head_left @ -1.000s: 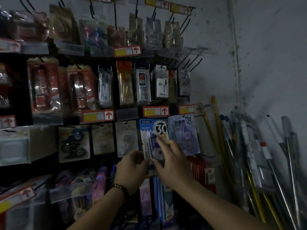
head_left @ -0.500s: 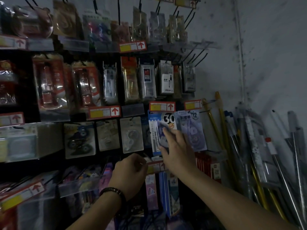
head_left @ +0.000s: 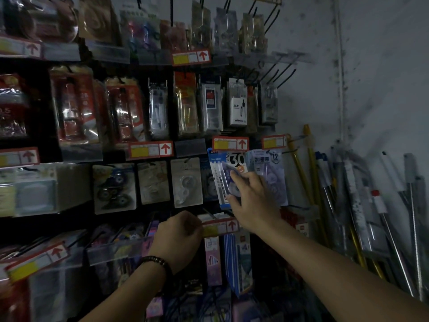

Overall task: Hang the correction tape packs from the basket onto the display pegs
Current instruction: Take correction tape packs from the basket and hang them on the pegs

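The correction tape pack (head_left: 226,180), a blue card marked "30", sits up against the display with its top edge tucked just under a red-and-yellow price label (head_left: 230,143). Whether its hang hole is already on the peg cannot be seen; the label hides that spot. The right hand (head_left: 253,203) holds the pack by its lower half, fingers spread over the clear blister and thumb at the bottom edge. Just beside it on the right hangs another pack (head_left: 267,173) marked "12", partly overlapped by the hand.

The left hand (head_left: 178,235) is lower and to the left, fingers curled, knuckles toward the camera, touching the end of the lower price label (head_left: 220,226). I cannot tell if it pinches that label or holds nothing. A dark bead bracelet (head_left: 155,263) circles its wrist.

The step in hand looks like the hanging itself — threading this pack onto its peg. The next move probably calls for feeling the hole onto the peg tip, sliding the card back until it hangs free, then letting go and reaching for another pack. The basket is not in view.

Farther right, a bundle of rods (head_left: 348,194) leans against the stained wall.
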### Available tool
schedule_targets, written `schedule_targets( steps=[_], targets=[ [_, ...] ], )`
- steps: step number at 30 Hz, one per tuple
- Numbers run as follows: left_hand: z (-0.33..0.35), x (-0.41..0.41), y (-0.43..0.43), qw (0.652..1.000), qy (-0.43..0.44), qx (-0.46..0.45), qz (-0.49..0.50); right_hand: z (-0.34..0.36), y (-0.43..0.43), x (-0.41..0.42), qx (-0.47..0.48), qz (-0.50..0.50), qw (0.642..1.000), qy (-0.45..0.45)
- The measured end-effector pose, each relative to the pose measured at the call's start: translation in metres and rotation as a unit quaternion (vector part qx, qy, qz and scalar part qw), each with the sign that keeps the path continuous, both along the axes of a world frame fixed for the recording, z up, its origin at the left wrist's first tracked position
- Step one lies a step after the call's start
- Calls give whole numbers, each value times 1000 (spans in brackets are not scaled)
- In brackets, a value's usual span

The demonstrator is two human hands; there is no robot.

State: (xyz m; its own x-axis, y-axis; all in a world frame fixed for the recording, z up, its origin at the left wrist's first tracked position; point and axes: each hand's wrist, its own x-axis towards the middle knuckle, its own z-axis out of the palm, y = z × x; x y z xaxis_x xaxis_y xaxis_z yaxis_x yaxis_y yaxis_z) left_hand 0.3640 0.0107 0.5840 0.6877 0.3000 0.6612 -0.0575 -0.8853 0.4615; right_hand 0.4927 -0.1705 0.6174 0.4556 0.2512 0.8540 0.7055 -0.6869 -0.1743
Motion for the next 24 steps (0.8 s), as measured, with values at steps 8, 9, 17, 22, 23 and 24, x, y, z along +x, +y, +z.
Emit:
schedule_targets(
  steps=[8, 9, 17, 22, 23, 24],
  targets=[
    [-7, -8, 0, 1000, 0, 0, 0, -1, 0, -11, 41, 16, 999, 19],
    [-7, -9, 0, 1000, 2, -2, -1, 0, 1, -11, 36, 8, 999, 20],
    [-6, -13, 1, 1000, 7, -7, -12, 6, 7, -11, 19, -17, 999, 26],
    [-10, -13, 6, 1000, 4, -9, -8, 7, 4, -8, 19, -2, 999, 33],
    [-11, -13, 8, 1000, 5, -8, -6, 6, 2, -7, 28, 9, 999, 39],
    [-12, -13, 9, 1000, 5, -7, -3, 4, 0, -7, 38, 21, 998, 44]
  ],
)
